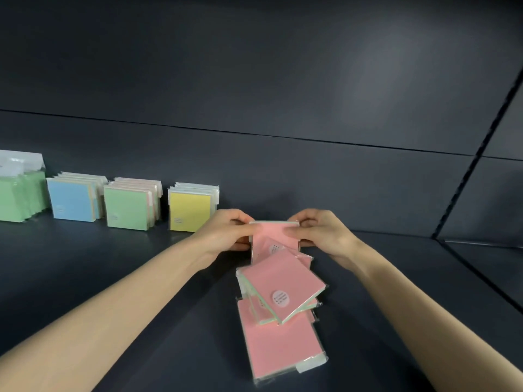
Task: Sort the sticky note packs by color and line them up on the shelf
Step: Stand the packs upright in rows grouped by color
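An upright pink sticky note pack (273, 236) stands on the dark shelf (141, 278), held from both sides. My left hand (229, 230) pinches its left edge and my right hand (319, 230) pinches its right edge. Leaning against it toward me is a loose pile of pink packs (280, 292), the nearest one (280, 340) lying flat in clear wrap. Along the back at the left stand rows of sorted packs: yellow (191, 210), green (127, 209), blue (72, 202) and a larger green group (19, 193).
The dark back wall (283, 108) rises right behind the rows. At the right a vertical divider (467, 176) bounds the shelf. Bare shelf surface lies between the yellow row and the divider, and in front of the sorted rows.
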Available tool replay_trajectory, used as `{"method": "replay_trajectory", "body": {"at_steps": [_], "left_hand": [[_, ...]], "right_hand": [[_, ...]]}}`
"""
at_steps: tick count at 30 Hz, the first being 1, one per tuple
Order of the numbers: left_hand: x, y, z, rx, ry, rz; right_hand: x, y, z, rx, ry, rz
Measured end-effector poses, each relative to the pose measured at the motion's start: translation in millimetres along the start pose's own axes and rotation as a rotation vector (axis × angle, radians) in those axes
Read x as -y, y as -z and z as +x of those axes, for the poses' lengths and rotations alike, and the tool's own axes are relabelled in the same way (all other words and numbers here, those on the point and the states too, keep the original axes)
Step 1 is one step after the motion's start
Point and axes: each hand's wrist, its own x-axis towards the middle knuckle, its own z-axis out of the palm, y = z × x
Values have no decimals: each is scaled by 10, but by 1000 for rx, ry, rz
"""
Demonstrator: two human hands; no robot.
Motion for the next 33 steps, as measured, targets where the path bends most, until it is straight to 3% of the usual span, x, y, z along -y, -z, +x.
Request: {"method": "replay_trajectory", "body": {"at_steps": [2,5,11,17,23,28,33], "left_hand": [[-32,3,71,-6,-23,-15],[-60,-23,195,-84,-79,184],[153,-38,338,38,-66,439],[194,-38,413,91,-107,523],[232,-58,412,26,-103,376],[255,-137,427,-36,-64,770],[223,-23,392,48,-88,492]], "right_hand": [[40,26,53,9,10,26],[80,17,141,-19,30,26],[5,39,201,-312,75,175],[-129,80,194,-354,62,174],[-162,87,194,-395,58,210],[-169,93,182,-382,21,254],[-177,112,148,-309,17,300]]}}
